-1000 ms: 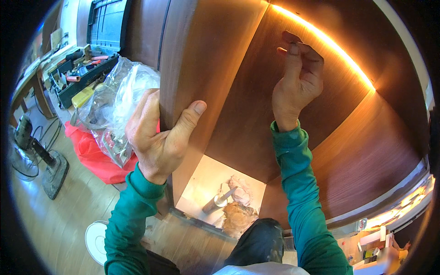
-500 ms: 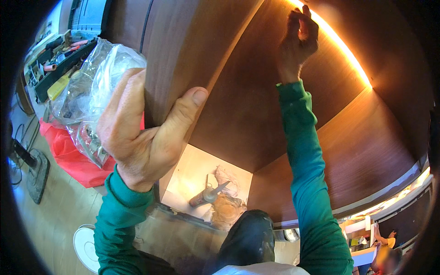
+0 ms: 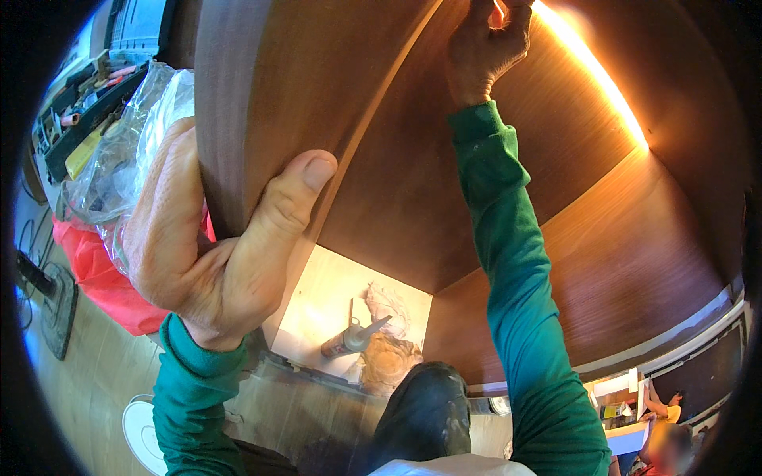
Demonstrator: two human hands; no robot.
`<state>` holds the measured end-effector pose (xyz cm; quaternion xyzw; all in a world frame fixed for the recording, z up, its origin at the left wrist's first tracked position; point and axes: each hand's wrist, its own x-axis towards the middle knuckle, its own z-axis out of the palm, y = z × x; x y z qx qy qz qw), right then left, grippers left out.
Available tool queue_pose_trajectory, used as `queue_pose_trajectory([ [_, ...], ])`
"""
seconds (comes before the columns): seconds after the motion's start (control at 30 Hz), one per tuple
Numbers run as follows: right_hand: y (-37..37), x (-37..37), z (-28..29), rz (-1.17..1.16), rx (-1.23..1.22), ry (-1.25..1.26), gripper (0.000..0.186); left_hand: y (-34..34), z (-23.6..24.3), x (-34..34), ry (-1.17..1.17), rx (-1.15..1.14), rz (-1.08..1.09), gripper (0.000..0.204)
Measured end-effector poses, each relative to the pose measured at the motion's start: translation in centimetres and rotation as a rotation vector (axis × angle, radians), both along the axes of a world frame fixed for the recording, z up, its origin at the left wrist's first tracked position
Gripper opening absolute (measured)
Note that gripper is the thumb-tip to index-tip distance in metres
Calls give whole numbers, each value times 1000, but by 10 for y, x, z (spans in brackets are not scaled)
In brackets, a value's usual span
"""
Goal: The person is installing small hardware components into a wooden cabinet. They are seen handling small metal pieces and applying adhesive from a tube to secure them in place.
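Note:
My left hand (image 3: 214, 262) grips the front edge of a brown wood-grain cabinet panel (image 3: 294, 79), the thumb on its inner side and the fingers round its outer side. Inside the cabinet, my right hand (image 3: 486, 59) reaches up to the top, beside a glowing warm-white LED light strip (image 3: 595, 75). Its fingers are bent together and dark against the light, with a small orange glow showing between them. The fingertips are cut off by the upper edge, so what they pinch, if anything, cannot be made out.
On the pale cabinet bottom (image 3: 305, 305) lie a sealant cartridge with a nozzle (image 3: 345, 341) and crumpled plastic (image 3: 389, 361). To the left are clear plastic bags (image 3: 111, 186), a red bag (image 3: 119, 285) and an open toolbox (image 3: 87, 119). Another person (image 3: 663, 428) is at the lower right.
My right hand has moved up and left along the top, partly out of the picture. My left hand keeps its grip on the panel, while the view has shifted slightly.

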<state>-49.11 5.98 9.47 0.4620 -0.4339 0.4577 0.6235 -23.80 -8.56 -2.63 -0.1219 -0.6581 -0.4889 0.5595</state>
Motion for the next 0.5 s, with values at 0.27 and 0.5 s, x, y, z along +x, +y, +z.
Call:
queue_pose_trajectory([
  [0.27,26,-5,-6,-206,37,-139,8,-4,-3,-1,1,15,-49,34],
  [0.5,57,-45,29,10,-80,-142,5,-3,-7,-4,58,44,-18,34],
])
